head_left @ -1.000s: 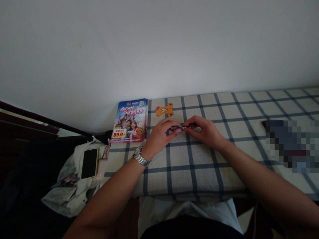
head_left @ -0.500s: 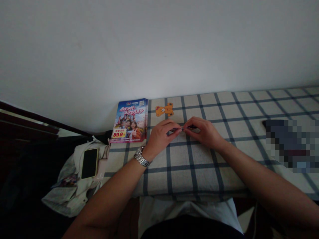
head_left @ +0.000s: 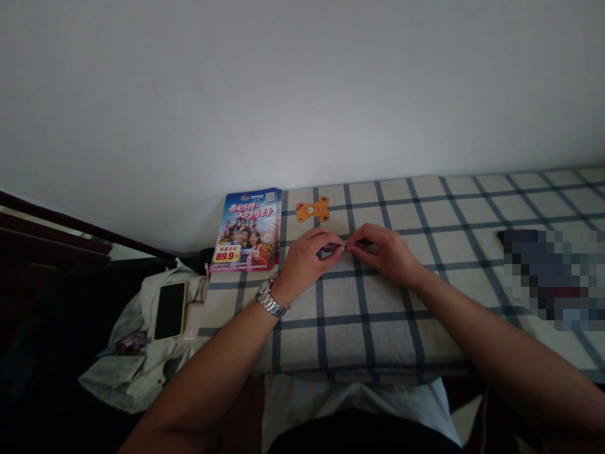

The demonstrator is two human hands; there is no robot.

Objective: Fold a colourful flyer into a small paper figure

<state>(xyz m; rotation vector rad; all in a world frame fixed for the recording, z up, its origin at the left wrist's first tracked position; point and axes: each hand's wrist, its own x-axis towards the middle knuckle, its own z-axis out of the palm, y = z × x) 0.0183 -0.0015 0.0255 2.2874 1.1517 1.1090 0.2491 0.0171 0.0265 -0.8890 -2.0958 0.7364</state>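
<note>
My left hand (head_left: 309,255), with a metal watch (head_left: 271,299) on its wrist, is closed in a pinch over the checked cloth. Facing it, my right hand (head_left: 390,252) pinches too, and the fingertips of both hands nearly meet. Between them is a thin, dark, folded strip (head_left: 360,244) with some reddish colour, gripped from both sides. It looks like folded printed paper, but the fingers cover most of it. Left of my left hand lies a stack of printed flyers (head_left: 248,230). An orange bear figure (head_left: 312,209) is on the cloth just beyond my hands.
A checked cloth (head_left: 454,239) covers the table, whose far edge meets a white wall (head_left: 331,94). At the left, a phone (head_left: 171,310) lies on pale fabric (head_left: 125,328). Toward the right is a dark object (head_left: 539,261), partly pixelated.
Both hands keep the same pinch on the strip, with only a slight shift of the fingers. The whole view has moved very slightly; the flyers and phone lie as before.
</note>
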